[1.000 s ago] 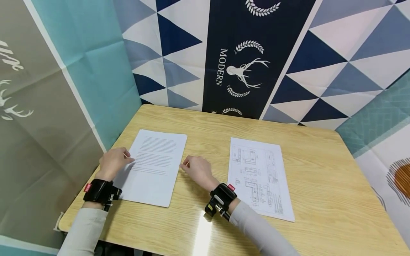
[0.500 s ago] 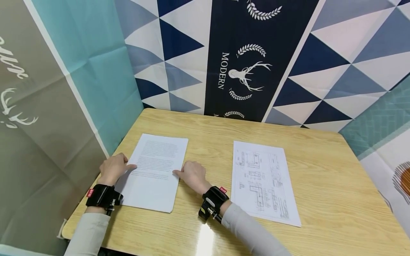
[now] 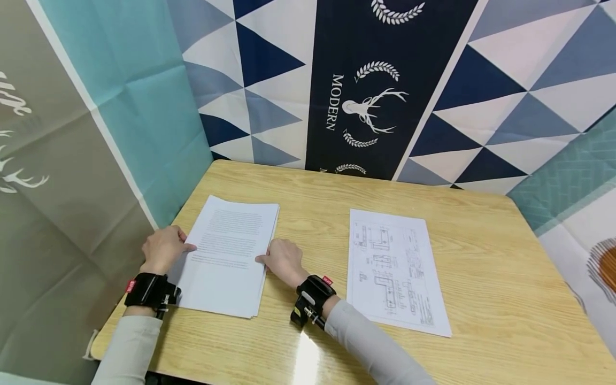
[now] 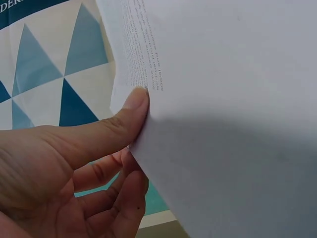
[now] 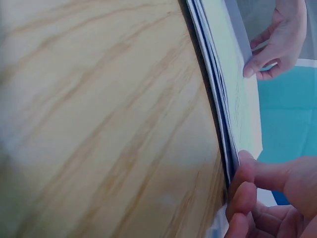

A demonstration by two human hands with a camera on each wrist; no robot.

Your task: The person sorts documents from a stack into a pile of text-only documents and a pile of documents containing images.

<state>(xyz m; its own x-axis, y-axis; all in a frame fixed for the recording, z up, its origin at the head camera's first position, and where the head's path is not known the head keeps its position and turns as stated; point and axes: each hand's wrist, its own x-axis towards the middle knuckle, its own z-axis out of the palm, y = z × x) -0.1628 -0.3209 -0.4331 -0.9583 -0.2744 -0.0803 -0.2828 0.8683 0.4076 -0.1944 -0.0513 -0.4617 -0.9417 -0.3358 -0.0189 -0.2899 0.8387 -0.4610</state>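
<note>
A stack of printed paper (image 3: 223, 286) lies near the table's left end, its top sheet bearing lines of text. My left hand (image 3: 165, 249) pinches the left long edge, thumb on top; the left wrist view shows the other fingers curled at and below that edge. Opposite it, my right hand (image 3: 285, 261) pinches the right long edge between thumb and fingers. Several layered sheet edges (image 5: 210, 62) show in the right wrist view, with a dark line between them and the table. The sheets sit slightly out of line along the right side.
A sheet with technical drawings (image 3: 397, 278) lies to the right on the wooden table (image 3: 491, 278). Patterned cloth (image 3: 269, 80) hangs behind the table, and more cloth (image 3: 96, 176) borders its left side. Each wrist wears a black camera (image 3: 151, 290).
My right hand has moved left from beside the stack and now pinches its right edge. My left thumb has come onto the paper. The top sheets have shifted slightly left.
</note>
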